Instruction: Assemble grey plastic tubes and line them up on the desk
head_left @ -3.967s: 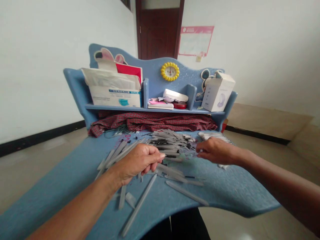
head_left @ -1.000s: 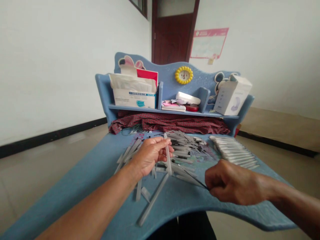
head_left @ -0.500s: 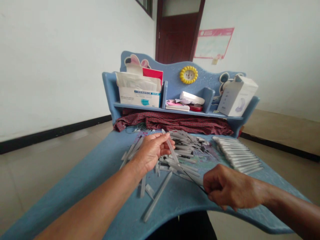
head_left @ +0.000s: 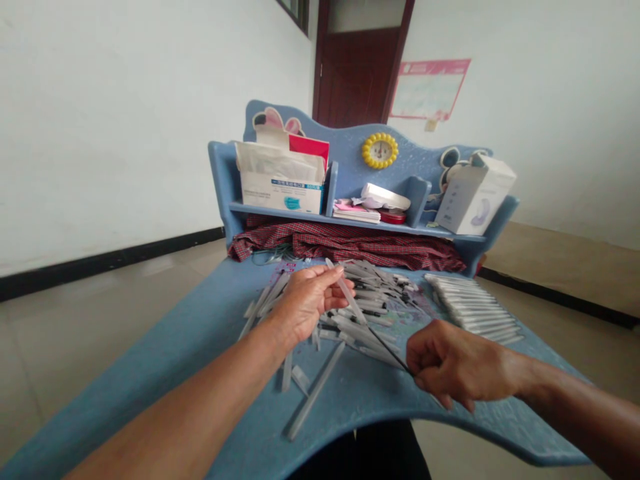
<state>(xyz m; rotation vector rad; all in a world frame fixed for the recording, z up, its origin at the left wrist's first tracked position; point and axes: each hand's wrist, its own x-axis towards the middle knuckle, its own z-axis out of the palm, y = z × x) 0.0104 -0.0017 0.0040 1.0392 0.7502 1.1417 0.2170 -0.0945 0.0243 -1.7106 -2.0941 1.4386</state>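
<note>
1. Left hand [head_left: 320,293]: closed in a pinch, thumb against forefinger, the other fingers loosely curled; has hold of one translucent pen barrel [head_left: 352,301], slanting from far left to near right above the surface [head_left: 210,313].
2. Right hand [head_left: 450,363]: tightly curled, gripping one thin dark pen refill [head_left: 388,349] by its near end.
3. Junction: refill's far end meets barrel's near end; whether it sits inside the bore is too small to tell.
4. Handling note: best kept on one straight line, the barrel steady, the refill fed gently; a skewed angle would likely bend it or catch the rim.
5. Heap of pen parts [head_left: 367,288]: far side of the left hand, grey and black, mixed.
6. Row of pens [head_left: 480,310]: far right, side by side.
7. Loose tube [head_left: 316,393]: near side, lying slantwise.
</note>
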